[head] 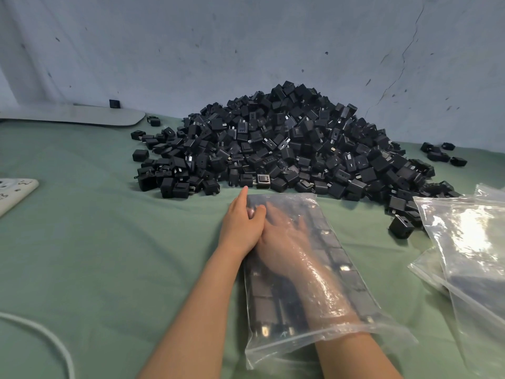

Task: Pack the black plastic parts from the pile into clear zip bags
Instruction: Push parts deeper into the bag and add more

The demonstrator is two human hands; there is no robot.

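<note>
Crinkly clear bag (347, 272) over right hand (284, 236), fingers (273, 212) spread flat, left fingers (241, 199) pinching its edge

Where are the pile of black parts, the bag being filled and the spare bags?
pile of black parts (287, 143): head view, heap's middle
bag being filled (341, 266): head view, its right half
spare bags (470, 236): head view, shiny top sheet
</note>
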